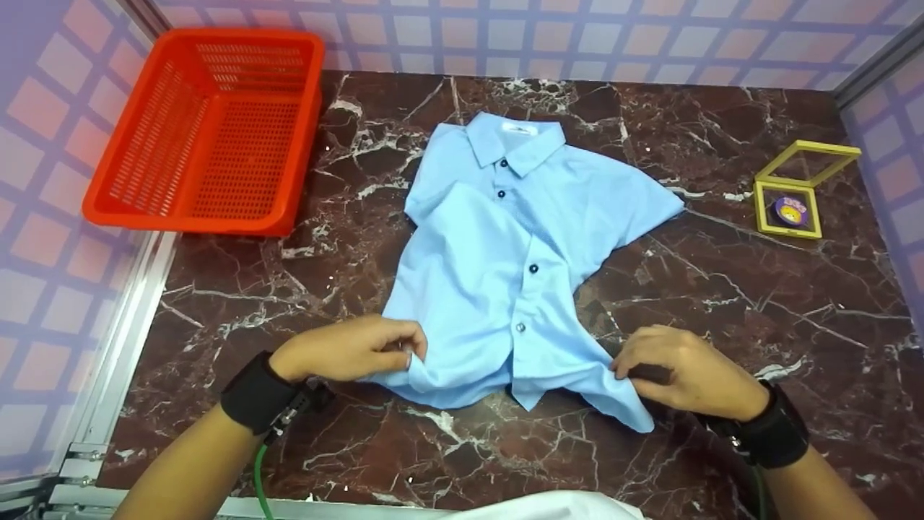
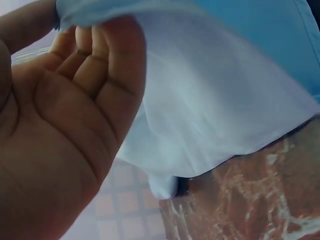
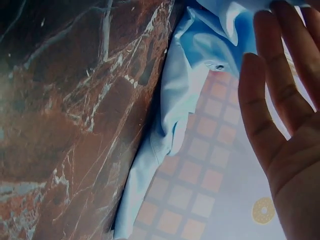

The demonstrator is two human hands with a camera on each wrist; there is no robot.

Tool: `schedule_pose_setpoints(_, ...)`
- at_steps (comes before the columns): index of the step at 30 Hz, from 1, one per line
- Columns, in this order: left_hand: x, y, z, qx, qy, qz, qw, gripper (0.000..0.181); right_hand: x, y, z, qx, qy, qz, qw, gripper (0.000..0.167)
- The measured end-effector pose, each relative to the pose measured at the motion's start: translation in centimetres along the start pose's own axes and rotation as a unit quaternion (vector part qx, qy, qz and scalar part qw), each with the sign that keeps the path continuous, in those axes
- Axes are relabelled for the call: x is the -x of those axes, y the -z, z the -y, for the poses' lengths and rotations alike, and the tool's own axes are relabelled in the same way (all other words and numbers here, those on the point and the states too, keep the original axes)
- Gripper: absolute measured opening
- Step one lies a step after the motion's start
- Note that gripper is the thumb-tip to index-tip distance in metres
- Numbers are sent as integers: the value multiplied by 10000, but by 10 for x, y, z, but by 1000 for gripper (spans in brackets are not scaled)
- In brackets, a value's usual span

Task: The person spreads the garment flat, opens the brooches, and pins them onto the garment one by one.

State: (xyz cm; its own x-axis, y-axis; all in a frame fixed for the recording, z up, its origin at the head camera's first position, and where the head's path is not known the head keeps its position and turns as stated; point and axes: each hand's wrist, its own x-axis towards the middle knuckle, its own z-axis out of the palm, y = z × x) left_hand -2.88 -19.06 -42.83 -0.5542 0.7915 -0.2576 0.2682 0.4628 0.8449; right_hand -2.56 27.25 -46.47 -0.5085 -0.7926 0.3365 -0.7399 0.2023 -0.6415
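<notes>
We note a light-blue shirt (image 1: 469, 267), buttoned front up, on the marble table (image 1: 245, 318), collar at the far end; the sleeve nearer the basket is hard to trace among folds. Left hand (image 1: 350, 349): thumb and fingers pinch the near hem, fingertips partly covered by cloth. Right hand (image 1: 686, 368): pinching the opposite hem corner (its wrist view cuts off the thumb). Outward, we record a red basket (image 1: 188, 222) beyond the left hand and a yellow case (image 1: 788, 232), lid raised, holding a purple disc (image 1: 791, 209); we cannot read its print. White cloth (image 1: 556, 505) is cropped below.
</notes>
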Motion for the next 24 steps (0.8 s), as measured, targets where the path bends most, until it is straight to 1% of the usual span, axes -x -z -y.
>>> schedule_pose_setpoints(3,-2,-4,5,-60,33,234,9997,12,1,-1,-1,74,-66,123,9999,37)
schedule_pose_setpoints(5,-3,-5,8,-50,120,377,9992,10,1,-3,-2,53,-76,184,9998,38)
schedule_pose_setpoints(8,-4,-5,14,128,244,539,9982,17,2,-4,-2,-62,-67,261,9996,41)
schedule_pose_setpoints(11,-4,-2,21,396,332,606,9968,29,2,-4,-3,-224,-74,317,9992,44)
schedule_pose_setpoints(13,-5,2,27,467,380,518,9968,31,2,-3,-3,-263,-100,304,9991,45)
schedule_pose_setpoints(15,-6,8,32,411,453,245,9978,30,1,-2,-4,-262,-106,199,9994,45)
schedule_pose_setpoints(16,-7,11,35,334,511,27,9981,28,1,-1,-5,-257,-126,125,9995,44)
schedule_pose_setpoints(18,-11,18,40,159,677,-506,9963,25,0,1,-8,-145,-186,-74,9997,42)
schedule_pose_setpoints(19,-13,22,42,23,778,-813,9937,23,-2,2,-9,-57,-237,-187,9995,40)
schedule_pose_setpoints(21,-19,30,44,-306,1004,-1407,9845,21,-4,6,-13,100,-477,-373,9981,37)
schedule_pose_setpoints(23,-26,38,45,-623,1276,-1895,9716,21,-7,12,-18,277,-840,-512,9948,35)
schedule_pose_setpoints(24,-30,43,45,-806,1414,-2118,9637,21,-9,15,-21,376,-1072,-563,9919,34)
